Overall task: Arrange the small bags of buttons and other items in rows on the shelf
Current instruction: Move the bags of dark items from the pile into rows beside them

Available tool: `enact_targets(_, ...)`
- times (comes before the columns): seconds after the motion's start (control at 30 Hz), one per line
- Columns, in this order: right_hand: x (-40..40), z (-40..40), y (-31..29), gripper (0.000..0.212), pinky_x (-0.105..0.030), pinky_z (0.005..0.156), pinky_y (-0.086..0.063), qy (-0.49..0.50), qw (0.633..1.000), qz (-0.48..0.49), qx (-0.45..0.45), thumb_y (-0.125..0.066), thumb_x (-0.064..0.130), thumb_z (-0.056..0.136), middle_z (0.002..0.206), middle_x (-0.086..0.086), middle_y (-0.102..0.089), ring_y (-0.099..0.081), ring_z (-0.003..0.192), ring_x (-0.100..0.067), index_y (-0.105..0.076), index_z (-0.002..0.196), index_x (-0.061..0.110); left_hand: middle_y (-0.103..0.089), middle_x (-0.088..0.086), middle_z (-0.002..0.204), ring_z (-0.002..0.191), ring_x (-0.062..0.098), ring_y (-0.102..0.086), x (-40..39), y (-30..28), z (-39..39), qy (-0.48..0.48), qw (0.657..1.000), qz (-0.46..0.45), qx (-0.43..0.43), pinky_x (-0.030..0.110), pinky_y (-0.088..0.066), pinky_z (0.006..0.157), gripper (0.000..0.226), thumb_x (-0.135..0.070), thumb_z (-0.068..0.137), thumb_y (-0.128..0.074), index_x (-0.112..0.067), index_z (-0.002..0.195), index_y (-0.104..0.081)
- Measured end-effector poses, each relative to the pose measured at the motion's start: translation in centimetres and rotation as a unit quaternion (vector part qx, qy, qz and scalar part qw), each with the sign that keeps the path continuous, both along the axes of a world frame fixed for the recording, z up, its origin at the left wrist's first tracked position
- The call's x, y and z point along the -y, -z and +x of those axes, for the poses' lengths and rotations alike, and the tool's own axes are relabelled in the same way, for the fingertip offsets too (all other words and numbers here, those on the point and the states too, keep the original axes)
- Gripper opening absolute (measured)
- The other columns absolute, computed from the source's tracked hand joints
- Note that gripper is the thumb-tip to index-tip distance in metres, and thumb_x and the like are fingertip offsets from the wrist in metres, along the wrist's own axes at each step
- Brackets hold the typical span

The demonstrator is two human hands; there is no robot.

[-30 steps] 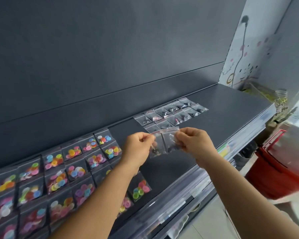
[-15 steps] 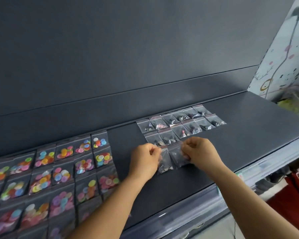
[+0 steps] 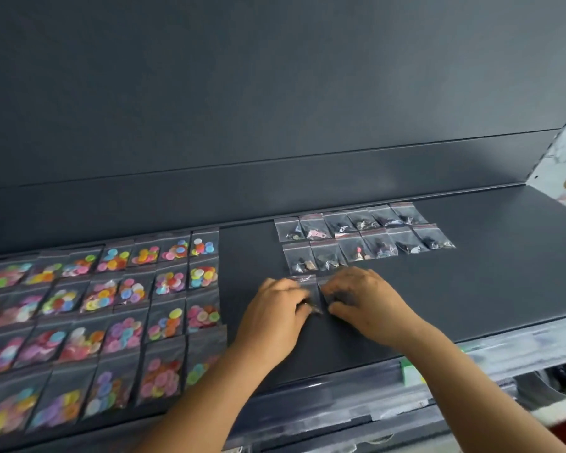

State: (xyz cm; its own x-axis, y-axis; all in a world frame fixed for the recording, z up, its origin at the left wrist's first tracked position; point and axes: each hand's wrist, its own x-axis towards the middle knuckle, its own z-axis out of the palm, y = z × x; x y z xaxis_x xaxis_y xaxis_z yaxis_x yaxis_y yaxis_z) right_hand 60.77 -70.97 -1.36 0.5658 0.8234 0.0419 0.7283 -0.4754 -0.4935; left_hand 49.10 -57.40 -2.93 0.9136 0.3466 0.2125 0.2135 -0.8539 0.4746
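- The shelf (image 3: 471, 289) is a flat, matt dark-grey board with a smooth panel of the same colour rising behind it.
- Two small clear plastic bags (image 3: 309, 291) lie side by side on the shelf, just in front of the dark-filled rows; their red-striped tops show, the rest is blurred and partly covered.
- The left hand (image 3: 275, 317) has its fingers curled onto the left one of the two, thumb and fingertips pinching it.
- The right hand (image 3: 365, 305) grips the right one the same way, knuckles up; the two hands nearly touch.
- Behind them, twelve bags of dark items (image 3: 363, 238) lie in two rows of six, glossy square zip pouches edge to edge.
- To the left, bags of coloured buttons (image 3: 128, 295) fill several rows; the round flat buttons are pink, yellow, blue, green and orange. The rows run out of view, so the count is unclear.
- A clear plastic strip (image 3: 340, 387) runs along the shelf's front edge.
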Motion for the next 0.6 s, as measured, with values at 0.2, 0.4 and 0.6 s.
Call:
enact_targets(0.2, 0.4, 0.5, 0.2, 0.022, -0.025, 0.089, -0.036, 0.036, 0.999, 0.006, 0.035, -0.066, 0.021, 0.081, 0.112, 0.001, -0.061, -0.05, 0.106, -0.023, -0.068, 0.102, 0.019, -0.059, -0.005, 0.121, 0.111, 0.015, -0.045, 0.9, -0.2, 0.8, -0.014, 1.0, 0.005, -0.01, 0.03, -0.043, 0.089, 0.029, -0.03, 0.092, -0.056, -0.016, 0.116, -0.065)
enact_targets(0.4, 0.3, 0.7, 0.1, 0.025, -0.029, 0.092, -0.04, 0.034, 0.999, 0.003, 0.028, -0.065, 0.023, 0.082, 0.114, 0.001, -0.06, -0.05, 0.107, -0.024, -0.067, 0.107, 0.02, -0.057, -0.004, 0.122, 0.113, 0.017, -0.044, 1.7, -0.1, 1.6, -0.028, 0.999, 0.021, -0.036, 0.035, -0.044, 0.091, 0.031, -0.032, 0.093, -0.054, -0.013, 0.116, -0.064)
enact_targets(0.6, 0.4, 0.7, 0.0, 0.036, -0.028, 0.093, -0.039, 0.039, 0.999, -0.005, 0.03, -0.064, 0.027, 0.084, 0.125, 0.004, -0.056, -0.045, 0.117, -0.021, -0.062, 0.119, 0.024, -0.054, -0.004, 0.127, 0.116, 0.016, -0.043, 2.0, -0.3, 1.1, -0.028, 0.998, 0.026, -0.04, 0.032, -0.042, 0.095, 0.034, -0.031, 0.093, -0.054, -0.015, 0.123, -0.06)
